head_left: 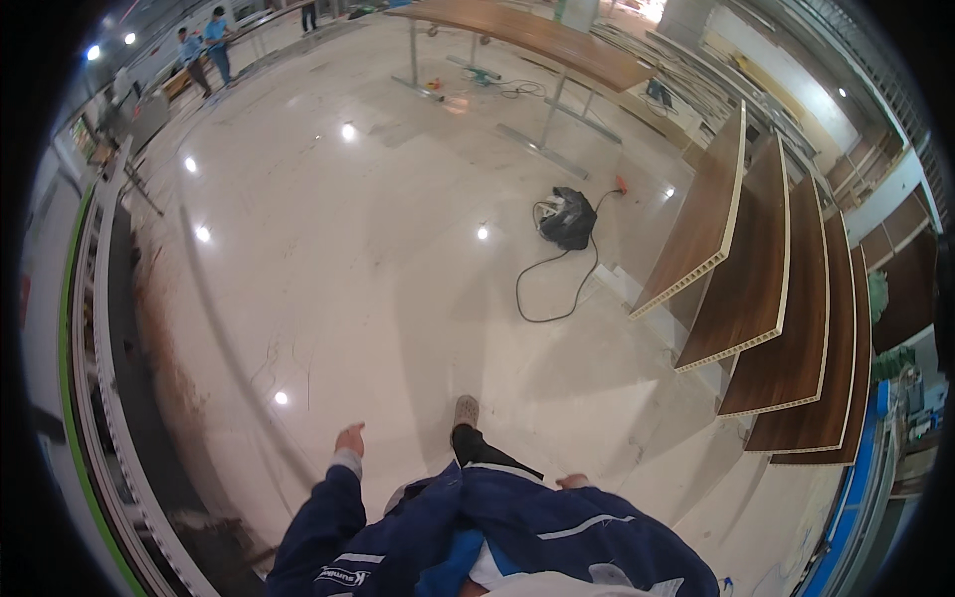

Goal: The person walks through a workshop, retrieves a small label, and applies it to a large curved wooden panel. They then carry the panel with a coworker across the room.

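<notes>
Away from my body on the left, my left hand [349, 438] hangs over the pale shiny floor [338, 269], its fingers loosely apart and nothing held in them. Only a small part of my right hand [573, 481] shows past the dark blue sleeve; its fingers are mostly hidden. Neither hand touches anything I can see. One of my shoes [466, 410] is on the floor ahead. Farther forward on the right lies a black plastic bag [569, 219] with a dark cable [545, 319] looping from it.
Several brown wood-faced panels [741, 303] with pale edges stand in a row on the right. A long brown-topped table [527, 42] on metal legs is at the back. Along the left runs a machine edge [85, 398] with a green strip. Two people [215, 45] stand far left.
</notes>
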### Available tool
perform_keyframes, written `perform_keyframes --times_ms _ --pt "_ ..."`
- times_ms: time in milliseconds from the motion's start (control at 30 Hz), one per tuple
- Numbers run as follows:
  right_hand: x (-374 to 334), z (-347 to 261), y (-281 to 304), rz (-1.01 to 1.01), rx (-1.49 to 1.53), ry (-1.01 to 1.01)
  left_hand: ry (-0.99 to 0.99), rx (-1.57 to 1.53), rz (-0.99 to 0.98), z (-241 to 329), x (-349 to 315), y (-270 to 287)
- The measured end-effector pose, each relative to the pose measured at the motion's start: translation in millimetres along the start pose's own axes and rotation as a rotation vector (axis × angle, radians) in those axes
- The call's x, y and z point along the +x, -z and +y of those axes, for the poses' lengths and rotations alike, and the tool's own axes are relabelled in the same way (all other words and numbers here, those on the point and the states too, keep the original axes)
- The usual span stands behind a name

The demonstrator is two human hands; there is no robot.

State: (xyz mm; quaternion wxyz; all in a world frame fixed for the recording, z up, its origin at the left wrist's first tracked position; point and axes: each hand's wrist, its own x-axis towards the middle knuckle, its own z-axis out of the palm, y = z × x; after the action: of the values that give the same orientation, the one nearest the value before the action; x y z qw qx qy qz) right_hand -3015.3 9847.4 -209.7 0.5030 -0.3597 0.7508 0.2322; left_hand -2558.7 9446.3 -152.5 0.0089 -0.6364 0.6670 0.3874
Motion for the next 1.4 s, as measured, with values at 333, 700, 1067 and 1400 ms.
perform_keyframes --times_ms 333,700,1067,1400 --pt "4.6 -243.1 514.5 0.38 0.835 0.726 0.0 -0.676 -0.088 234.4 139.6 49.0" --pt "24.7 -345.4 869.1 0.175 1.015 0.954 -0.718 -0.289 -0.409 638.7 408.0 170.9" --pt "160.1 -258.8 1102.0 0.529 1.251 0.603 -0.917 0.561 -0.752 930.2 645.7 158.7" --pt "279.3 -198.6 1334.7 0.766 1.47 0.62 -0.829 0.207 -0.896 1138.0 824.2 159.1"
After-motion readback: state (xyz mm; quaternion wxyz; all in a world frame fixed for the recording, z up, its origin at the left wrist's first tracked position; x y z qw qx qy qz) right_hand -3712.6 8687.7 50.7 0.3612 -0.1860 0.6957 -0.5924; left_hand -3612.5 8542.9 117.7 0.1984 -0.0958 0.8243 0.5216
